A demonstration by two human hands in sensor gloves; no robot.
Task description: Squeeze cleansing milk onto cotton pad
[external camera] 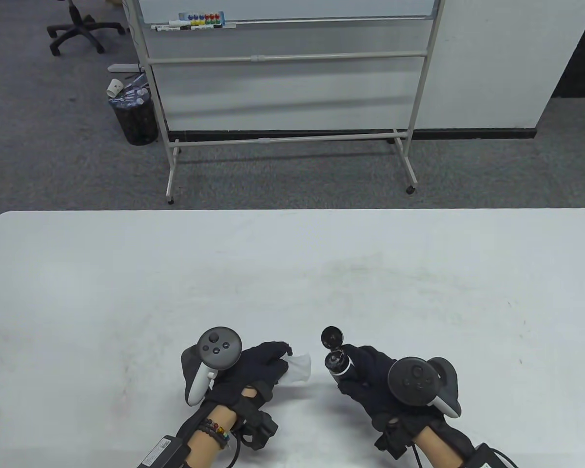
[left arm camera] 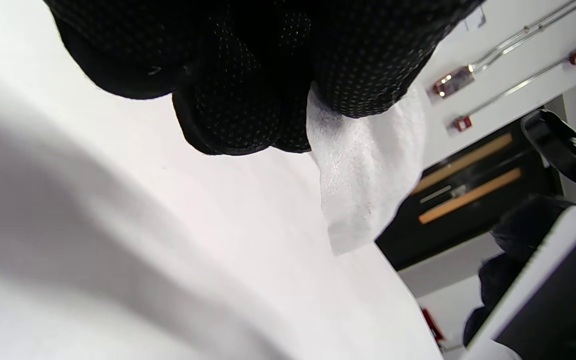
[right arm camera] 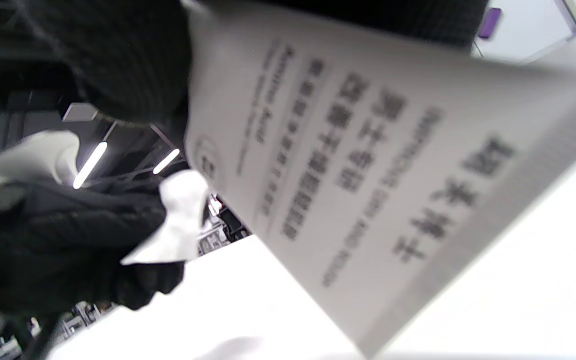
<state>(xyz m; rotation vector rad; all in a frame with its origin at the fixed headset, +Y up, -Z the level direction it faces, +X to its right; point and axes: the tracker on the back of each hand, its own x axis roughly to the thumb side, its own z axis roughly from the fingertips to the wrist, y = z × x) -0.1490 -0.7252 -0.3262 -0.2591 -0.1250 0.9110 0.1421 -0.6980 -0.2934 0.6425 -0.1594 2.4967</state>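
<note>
So the cotton pad (external camera: 300,366) is a thin white square-ish sheet, kinda fuzzy and slightly see-through at the edge, pinched in the left hand (external camera: 253,373) with most of it sticking out toward 3 o'clock. It hangs just above the white tabletop (external camera: 292,273), near its 6 o'clock edge. The right hand (external camera: 370,382) is wrapped around the cleansing milk tube (external camera: 339,364), a white tube with dark blurry print down its side. Its black flip cap (external camera: 332,336) is swung open toward 12 o'clock, and the nozzle end points at the pad, close but not touching.
</note>
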